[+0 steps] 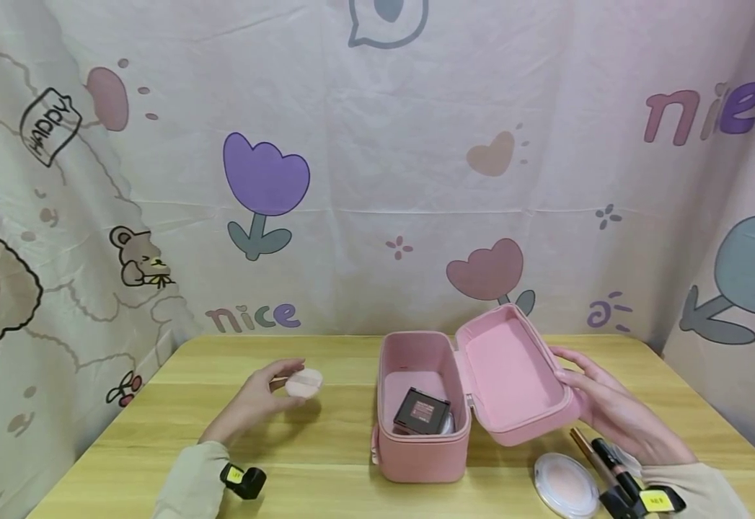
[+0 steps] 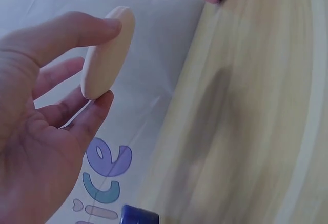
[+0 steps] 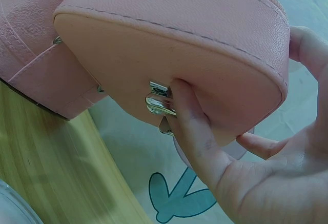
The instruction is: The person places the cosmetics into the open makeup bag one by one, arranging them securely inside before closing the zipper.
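Observation:
My left hand (image 1: 267, 393) pinches a round, pale powder puff (image 1: 303, 383) above the left of the table. In the left wrist view the puff (image 2: 108, 52) shows edge-on between thumb and fingertips. A pink cosmetic case (image 1: 422, 458) stands unzipped at the middle, its lid (image 1: 513, 375) swung out to the right. My right hand (image 1: 617, 411) grips that lid by its outer edge. In the right wrist view a finger lies on the lid's outside (image 3: 128, 55) beside a metal clasp (image 3: 160, 101). Inside the case lies a dark square makeup compact (image 1: 422, 411), partly covering another small item.
A round clear-rimmed powder compact (image 1: 567, 484) lies at the right front of the wooden table (image 1: 325, 447). Beside it are a gold-capped tube (image 1: 588, 450) and a black tube (image 1: 613, 461), partly hidden by the right wrist camera. A printed cloth (image 1: 364, 144) hangs behind the table.

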A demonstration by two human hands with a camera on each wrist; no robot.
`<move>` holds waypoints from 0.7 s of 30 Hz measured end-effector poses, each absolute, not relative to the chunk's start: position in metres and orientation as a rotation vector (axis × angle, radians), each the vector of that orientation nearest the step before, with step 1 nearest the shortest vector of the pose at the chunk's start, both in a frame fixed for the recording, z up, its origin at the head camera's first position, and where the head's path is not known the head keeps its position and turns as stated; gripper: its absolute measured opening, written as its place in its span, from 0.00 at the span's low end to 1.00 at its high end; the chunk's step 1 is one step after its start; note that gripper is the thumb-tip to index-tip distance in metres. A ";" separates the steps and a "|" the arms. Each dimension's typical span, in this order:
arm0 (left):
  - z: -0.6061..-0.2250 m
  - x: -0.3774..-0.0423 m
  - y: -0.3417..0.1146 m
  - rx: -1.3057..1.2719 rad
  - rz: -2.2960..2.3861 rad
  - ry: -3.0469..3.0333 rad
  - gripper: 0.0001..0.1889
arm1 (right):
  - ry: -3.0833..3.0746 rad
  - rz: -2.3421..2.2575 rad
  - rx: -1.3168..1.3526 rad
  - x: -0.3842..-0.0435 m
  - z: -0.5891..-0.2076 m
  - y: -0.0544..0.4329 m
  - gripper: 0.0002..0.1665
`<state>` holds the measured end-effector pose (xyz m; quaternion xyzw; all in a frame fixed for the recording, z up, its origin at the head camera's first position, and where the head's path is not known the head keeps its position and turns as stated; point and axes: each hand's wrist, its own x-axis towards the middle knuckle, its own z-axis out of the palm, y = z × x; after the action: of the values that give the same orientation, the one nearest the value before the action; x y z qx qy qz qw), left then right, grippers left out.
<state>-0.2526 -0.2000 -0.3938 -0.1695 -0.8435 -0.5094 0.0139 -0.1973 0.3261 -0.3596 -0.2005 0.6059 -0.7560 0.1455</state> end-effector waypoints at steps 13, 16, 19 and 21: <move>-0.378 -0.245 -0.190 -0.699 -1.671 -2.520 0.34 | 1.716 -2.186 -0.604 -0.197 -0.359 0.321 0.22; -0.375 -0.243 -0.188 -0.717 -1.691 -2.510 0.34 | 1.691 -2.191 -0.630 -0.197 -0.360 0.321 0.22; -0.374 -0.242 -0.186 -0.733 -1.701 -2.497 0.34 | 1.698 -2.188 -0.634 -0.197 -0.360 0.322 0.22; -0.374 -0.242 -0.184 -0.751 -1.705 -2.481 0.33 | 1.715 -2.184 -0.635 -0.196 -0.359 0.323 0.23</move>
<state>-0.2419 -0.1838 -0.3736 -0.2421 -0.7994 -0.5495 0.0194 -0.1963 0.3235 -0.3592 -0.2204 0.5955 -0.7586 0.1460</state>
